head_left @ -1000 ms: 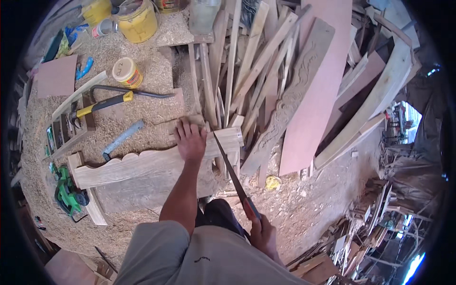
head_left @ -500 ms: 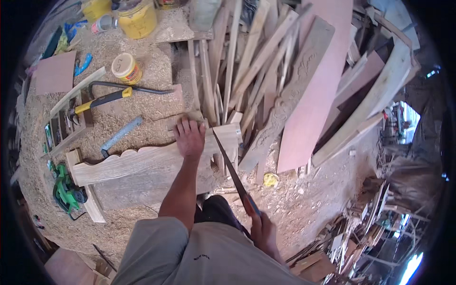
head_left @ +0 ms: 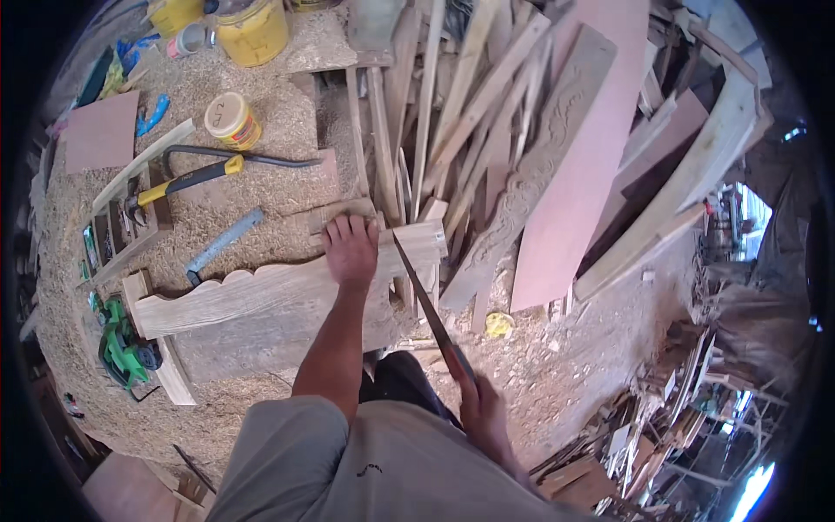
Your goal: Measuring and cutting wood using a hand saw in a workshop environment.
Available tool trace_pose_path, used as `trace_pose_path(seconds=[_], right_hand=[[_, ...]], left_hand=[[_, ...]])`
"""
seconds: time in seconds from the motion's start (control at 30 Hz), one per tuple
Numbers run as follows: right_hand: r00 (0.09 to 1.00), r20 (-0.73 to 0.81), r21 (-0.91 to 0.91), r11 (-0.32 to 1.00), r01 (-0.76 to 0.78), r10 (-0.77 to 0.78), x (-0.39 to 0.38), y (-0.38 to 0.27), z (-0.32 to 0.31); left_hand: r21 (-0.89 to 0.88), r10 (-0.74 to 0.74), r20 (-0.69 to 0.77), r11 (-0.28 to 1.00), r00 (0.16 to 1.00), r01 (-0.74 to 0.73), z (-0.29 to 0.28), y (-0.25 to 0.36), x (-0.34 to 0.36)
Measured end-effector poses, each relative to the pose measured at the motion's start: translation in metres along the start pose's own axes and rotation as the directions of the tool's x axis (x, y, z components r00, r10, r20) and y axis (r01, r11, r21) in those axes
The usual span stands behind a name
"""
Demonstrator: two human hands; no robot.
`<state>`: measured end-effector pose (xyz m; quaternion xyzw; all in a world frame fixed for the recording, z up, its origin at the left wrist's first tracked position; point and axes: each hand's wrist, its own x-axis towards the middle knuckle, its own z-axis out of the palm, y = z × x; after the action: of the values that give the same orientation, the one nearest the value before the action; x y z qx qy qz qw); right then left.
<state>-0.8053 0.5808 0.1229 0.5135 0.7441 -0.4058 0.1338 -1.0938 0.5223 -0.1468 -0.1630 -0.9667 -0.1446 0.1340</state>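
Note:
A long pale wooden board (head_left: 235, 300) with a scalloped far edge lies across the bench in front of me. My left hand (head_left: 351, 252) presses on it near its right end, fingers bent over the far edge. In my right hand (head_left: 484, 415) is the handle of a handsaw (head_left: 432, 320). Its blade slants up and left across the board, just right of my left hand, with the tip at the far edge. How deep the blade sits in the wood cannot be made out. A small flat wood piece (head_left: 335, 215) lies just beyond my left fingers.
Left of the board sits a green power tool (head_left: 122, 348). Beyond lie a grey metal bar (head_left: 228, 242), a yellow-black hammer (head_left: 187, 184), a pry bar (head_left: 270, 160) and a lidded tub (head_left: 232, 120). Wood offcuts (head_left: 461, 96) and a carved plank (head_left: 539, 165) lean at the far right.
My right hand and the saw have shifted slightly forward. My left hand keeps its place on the board, and the whole view has moved a little.

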Motion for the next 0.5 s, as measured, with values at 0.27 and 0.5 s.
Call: trace_pose_path(seconds=[0.27, 0.5], right_hand=[[0.996, -0.081, 0.238, 0.971, -0.005, 0.025, 0.061, 0.021, -0.027], [0.986, -0.01, 0.198, 0.966, 0.164, -0.165, -0.038, 0.033, -0.032]], left_hand=[[0.018, 0.038, -0.024, 0.999, 0.999, -0.038, -0.004, -0.003, -0.008], [0.043, 0.026, 0.025, 0.999, 0.999, -0.027, 0.002, 0.002, -0.005]])
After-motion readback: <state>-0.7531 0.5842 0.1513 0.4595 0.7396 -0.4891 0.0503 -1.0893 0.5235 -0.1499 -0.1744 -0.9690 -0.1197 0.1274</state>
